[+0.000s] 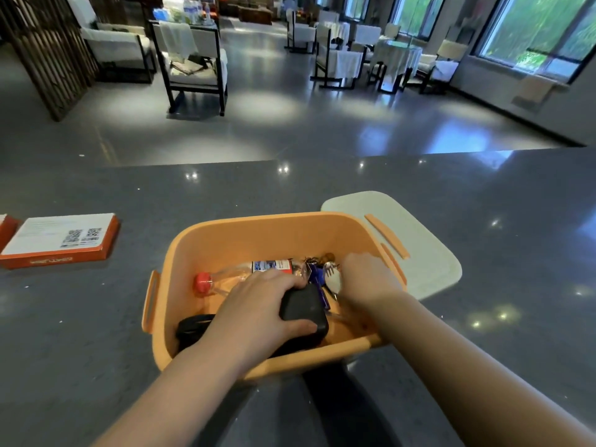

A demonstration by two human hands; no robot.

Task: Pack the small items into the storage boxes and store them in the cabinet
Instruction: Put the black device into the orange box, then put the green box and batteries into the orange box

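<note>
Showing a plain orange storage box (274, 230) with orange handles. Lying inside: a clear bottle (245, 274) with a red cap and a blue, white and red label, a matt black pouch (303, 309), a blue piece (317, 275) among brownish bits. Resting beside it, a pale grey-white lid (419, 233) with orange strips. Sitting on a speckled dark grey counter (96, 317), an orange-red carton (59, 241) with a white top bearing black QR squares.

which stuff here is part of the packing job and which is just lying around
In the job:
orange box
white lid beside it
bottle
black pouch, gripped by the left hand
keys
right hand, inside the box

Lying about:
red carton on the counter
chairs behind
</note>
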